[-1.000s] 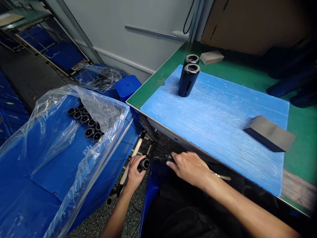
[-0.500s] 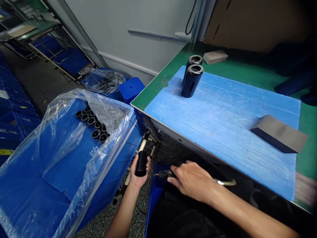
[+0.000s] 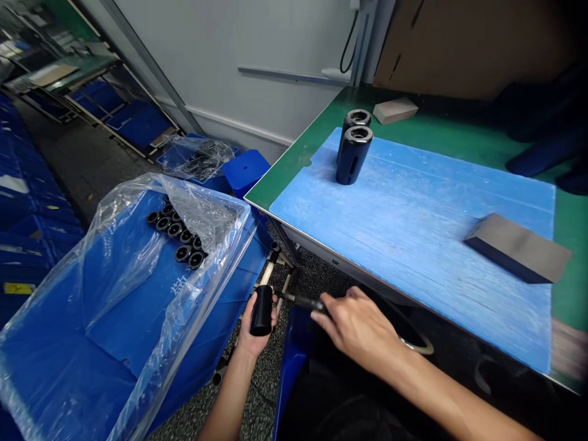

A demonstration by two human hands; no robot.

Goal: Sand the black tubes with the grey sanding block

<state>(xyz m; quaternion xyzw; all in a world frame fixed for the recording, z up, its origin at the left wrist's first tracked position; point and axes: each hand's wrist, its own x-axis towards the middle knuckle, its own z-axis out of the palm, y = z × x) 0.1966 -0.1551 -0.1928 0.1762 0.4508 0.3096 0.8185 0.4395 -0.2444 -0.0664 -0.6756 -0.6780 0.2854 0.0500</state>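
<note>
In the head view my left hand (image 3: 254, 334) is wrapped round a glossy black cylinder (image 3: 261, 311), holding it roughly upright between the bin and the table. My right hand (image 3: 361, 324) grips a dark air blow gun (image 3: 307, 301). Its thin nozzle points left at the cylinder's upper part; whether the two touch I cannot tell. Part of a pale hose (image 3: 420, 348) shows behind my right wrist. Two black cylinders (image 3: 353, 156) with ringed tops and a side slot stand on the blue mat (image 3: 404, 214).
A blue bin (image 3: 133, 306) lined with clear plastic stands at left, several black cylinders (image 3: 174, 228) grouped inside. On the green table (image 3: 316, 131) lie a grey block (image 3: 521, 245) and a smaller block (image 3: 395, 110). A blue stool (image 3: 245, 169) stands beyond the bin.
The blow gun's nozzle has risen and come closer to the cylinder in my left hand. My left hand has barely moved. The view has shifted slightly.
</note>
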